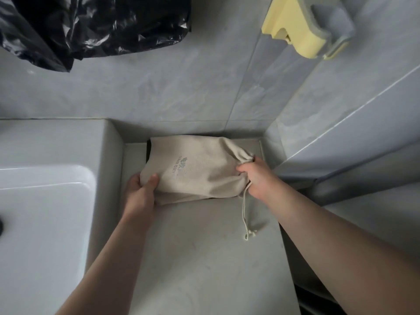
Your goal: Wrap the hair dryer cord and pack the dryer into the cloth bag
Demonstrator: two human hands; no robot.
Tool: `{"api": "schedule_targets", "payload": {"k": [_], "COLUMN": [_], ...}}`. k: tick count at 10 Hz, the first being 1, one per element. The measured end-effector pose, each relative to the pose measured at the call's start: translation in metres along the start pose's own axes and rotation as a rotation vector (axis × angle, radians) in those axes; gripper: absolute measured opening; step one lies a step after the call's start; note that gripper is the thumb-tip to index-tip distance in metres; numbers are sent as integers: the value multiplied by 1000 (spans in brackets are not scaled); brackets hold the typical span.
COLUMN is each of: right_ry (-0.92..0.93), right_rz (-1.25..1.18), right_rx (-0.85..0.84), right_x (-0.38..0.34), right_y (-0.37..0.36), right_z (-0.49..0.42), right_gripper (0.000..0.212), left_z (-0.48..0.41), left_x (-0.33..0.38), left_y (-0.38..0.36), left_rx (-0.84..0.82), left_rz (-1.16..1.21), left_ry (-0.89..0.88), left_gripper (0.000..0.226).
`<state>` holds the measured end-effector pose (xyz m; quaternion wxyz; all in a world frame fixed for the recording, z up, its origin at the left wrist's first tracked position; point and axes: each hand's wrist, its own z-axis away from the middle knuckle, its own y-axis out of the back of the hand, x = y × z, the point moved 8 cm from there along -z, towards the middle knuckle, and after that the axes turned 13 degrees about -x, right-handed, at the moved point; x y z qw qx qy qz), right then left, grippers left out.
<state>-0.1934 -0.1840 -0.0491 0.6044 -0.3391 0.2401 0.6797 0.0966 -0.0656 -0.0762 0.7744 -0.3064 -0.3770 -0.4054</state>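
Pinching the lower left corner of the cloth bag [195,171], the fingers [136,181] of the left hand [139,192] are curled onto the fabric: the thumb lies on top of the cloth and the other fingers wrap the edge from the side. Across from it, the fingers [244,169] of the right hand [258,179] are bunched tight round the gathered neck of the bag, where the cloth puckers into folds. So the bag lies stretched between the two hands, closed end to the left, drawn mouth to the right, its printed side facing up with grey lettering across the middle. It looks plump; the cloth hides whatever is inside. From under the right hand a pale drawstring [245,212] drops onto the table [204,264] and ends in a knot lying flat on the surface, apart from the bag. The bag sits at the back of the table, close to the tiled wall [181,92], and a dark edge [148,151] of something beneath it peeps out at its upper left corner; I cannot tell what it is. To the left of the table stands a white sink [45,212]. Higher on the wall hang a crumpled black plastic bag [91,26] at the left and a yellow and grey plastic piece [302,30] at the right.
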Motion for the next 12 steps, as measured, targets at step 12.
{"api": "schedule_targets", "payload": {"k": [12], "right_ry": [400], "right_rz": [607], "right_rx": [-114], "right_x": [-62], "right_y": [-6], "right_z": [119], "right_gripper": [38], "left_z": [46], "left_x": [64], "left_y": [-7], "left_rx": [-227], "left_rz": [-1274], "left_ry": [-69], "left_gripper": [58]}}
